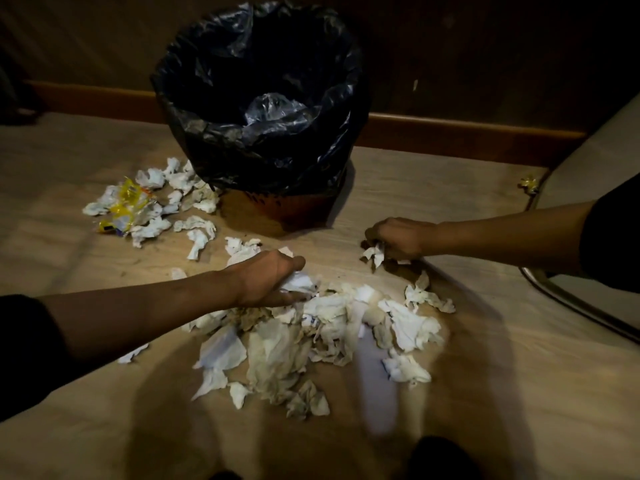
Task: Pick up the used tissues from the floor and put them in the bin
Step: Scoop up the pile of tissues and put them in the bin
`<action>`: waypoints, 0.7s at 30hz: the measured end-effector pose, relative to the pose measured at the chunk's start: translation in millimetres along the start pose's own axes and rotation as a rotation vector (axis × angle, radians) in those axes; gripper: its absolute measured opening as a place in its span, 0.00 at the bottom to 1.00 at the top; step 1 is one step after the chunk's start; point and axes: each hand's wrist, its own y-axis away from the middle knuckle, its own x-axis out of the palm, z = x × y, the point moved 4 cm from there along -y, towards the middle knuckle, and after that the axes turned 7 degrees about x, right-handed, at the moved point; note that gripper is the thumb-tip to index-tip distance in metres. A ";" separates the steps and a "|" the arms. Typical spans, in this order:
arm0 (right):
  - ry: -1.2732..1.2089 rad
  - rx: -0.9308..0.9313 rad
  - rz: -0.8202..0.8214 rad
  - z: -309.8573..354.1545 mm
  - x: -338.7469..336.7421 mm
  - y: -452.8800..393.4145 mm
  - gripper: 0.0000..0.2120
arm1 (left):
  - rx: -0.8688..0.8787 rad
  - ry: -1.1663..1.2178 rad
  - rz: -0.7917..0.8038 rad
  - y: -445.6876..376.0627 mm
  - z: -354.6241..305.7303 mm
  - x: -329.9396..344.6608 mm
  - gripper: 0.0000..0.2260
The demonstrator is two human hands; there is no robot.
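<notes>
Big tissue pile (322, 337) at 6 o'clock on the floor (485, 393). Left hand (273, 282) clamped on a wad at the pile's top edge; right hand (398, 239) pinching one tissue (374, 253) at 3. Bin (263, 109) at 12, no tissues visible inside. Step: gathering. Next: lift both, drop into bin. More tissues at 10.

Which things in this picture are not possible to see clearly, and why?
Head view:
- Bin contents: dark black liner hides the bottom.
- Left hand fingertips: buried in the tissue pile.
- Right hand grip on a tissue: fingers curl under.
- Yellow wrapper print: too small.
</notes>
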 end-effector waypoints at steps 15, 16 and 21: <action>0.051 -0.015 0.122 29.8 65.0 120.8 0.35 | 0.324 -0.022 0.114 -43.7 -59.6 51.1 0.32; 0.069 -0.016 0.145 34.5 69.8 120.3 0.35 | 0.332 -0.034 0.165 -46.3 -61.1 52.4 0.30; 0.154 -0.023 0.213 53.3 74.1 102.1 0.22 | 0.266 -0.229 0.476 -45.8 -52.4 64.8 0.35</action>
